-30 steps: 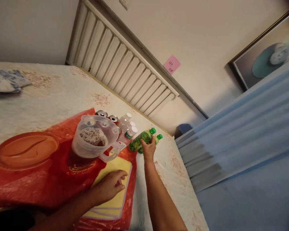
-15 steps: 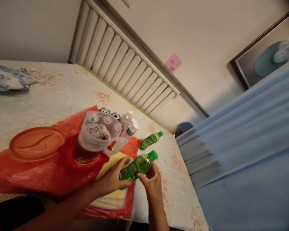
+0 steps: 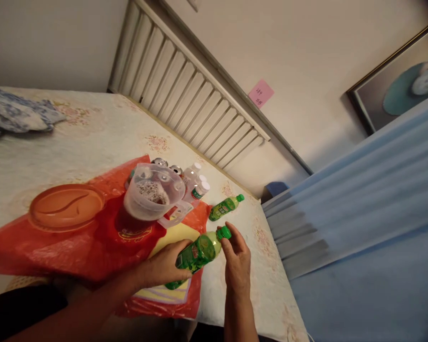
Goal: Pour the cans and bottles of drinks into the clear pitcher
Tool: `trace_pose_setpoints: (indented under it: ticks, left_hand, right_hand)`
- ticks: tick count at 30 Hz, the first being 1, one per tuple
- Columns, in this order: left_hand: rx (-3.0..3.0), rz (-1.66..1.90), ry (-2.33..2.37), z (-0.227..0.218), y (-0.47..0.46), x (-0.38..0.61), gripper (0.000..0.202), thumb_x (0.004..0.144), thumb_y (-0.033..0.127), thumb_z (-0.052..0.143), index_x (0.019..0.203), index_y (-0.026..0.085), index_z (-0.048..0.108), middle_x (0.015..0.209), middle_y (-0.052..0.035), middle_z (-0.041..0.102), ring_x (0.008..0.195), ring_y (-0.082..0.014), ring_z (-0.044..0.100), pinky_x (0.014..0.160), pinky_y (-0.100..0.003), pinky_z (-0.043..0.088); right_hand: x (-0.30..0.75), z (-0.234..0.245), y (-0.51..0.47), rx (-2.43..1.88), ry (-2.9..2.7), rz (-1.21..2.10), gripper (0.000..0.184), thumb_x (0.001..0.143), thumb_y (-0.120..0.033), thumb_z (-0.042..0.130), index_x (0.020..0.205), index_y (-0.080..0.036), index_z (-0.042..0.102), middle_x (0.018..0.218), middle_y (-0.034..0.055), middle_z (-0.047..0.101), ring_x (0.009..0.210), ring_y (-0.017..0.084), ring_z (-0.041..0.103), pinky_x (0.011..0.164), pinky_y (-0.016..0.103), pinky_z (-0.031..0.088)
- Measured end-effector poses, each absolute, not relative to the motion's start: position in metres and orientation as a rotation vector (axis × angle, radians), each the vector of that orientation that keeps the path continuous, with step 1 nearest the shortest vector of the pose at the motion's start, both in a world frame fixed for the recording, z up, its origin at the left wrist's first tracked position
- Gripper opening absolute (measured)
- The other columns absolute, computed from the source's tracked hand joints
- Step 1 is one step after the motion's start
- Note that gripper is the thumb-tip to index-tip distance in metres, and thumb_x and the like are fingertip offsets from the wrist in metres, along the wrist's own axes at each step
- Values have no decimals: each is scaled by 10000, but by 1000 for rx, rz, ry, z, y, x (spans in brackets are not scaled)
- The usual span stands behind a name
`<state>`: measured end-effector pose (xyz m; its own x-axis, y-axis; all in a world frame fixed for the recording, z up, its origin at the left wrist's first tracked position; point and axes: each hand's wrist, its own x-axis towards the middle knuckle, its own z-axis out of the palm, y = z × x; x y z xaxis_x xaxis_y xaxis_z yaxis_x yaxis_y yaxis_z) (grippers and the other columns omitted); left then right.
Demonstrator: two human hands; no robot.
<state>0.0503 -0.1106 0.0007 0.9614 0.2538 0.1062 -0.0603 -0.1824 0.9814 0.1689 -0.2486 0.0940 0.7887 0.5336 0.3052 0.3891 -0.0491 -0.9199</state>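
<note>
My left hand (image 3: 166, 263) is wrapped around the body of a green drink bottle (image 3: 201, 251), which tilts with its neck up to the right. The fingers of my right hand (image 3: 238, 261) are closed around its green cap (image 3: 224, 232), thumb in front and fingertips behind. Beneath the bottle lies a yellow cloth (image 3: 178, 292) on red plastic sheeting (image 3: 67, 251). To the left stands a clear plastic jug (image 3: 137, 204) of dark, foamy liquid, its handle towards my hands. A second green bottle (image 3: 224, 208) lies or leans beyond my right hand; which, I cannot tell.
Behind the jug are two cans (image 3: 160, 162) and several clear bottles with white caps (image 3: 201, 185). An orange oval lid (image 3: 67, 206) rests on the red plastic. Blue-patterned fabric (image 3: 17, 114) lies far left. A radiator (image 3: 189, 90) and a blue curtain (image 3: 360, 228) border the flowered tablecloth (image 3: 117, 126).
My right hand has moved from the bottle's shoulder up to its cap. The bottle has shifted slightly down and left in my left hand's grasp. The view has turned a little.
</note>
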Motion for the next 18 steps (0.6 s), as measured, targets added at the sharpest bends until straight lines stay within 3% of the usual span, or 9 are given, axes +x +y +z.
trace_pose_setpoints:
  ticks: [12, 18]
  left_hand:
    - [1814, 199, 129, 1, -108, 37, 530, 603, 235, 663, 1126, 211, 587, 1025, -1, 675, 890, -204, 622, 779, -275, 492]
    - [1785, 135, 122, 12, -105, 26, 495, 602, 242, 670, 1092, 211, 601, 982, 0, 675, 859, -208, 628, 721, -272, 489]
  right_hand:
    - [157, 89, -261, -1570, -617, 209, 391, 703, -350, 813, 1049, -197, 717, 1016, 96, 749, 938, 250, 703, 840, 391, 551]
    - [152, 81, -263, -1488, -605, 183, 332, 731, -342, 790, 1028, -206, 728, 971, 86, 744, 905, 243, 696, 842, 398, 536]
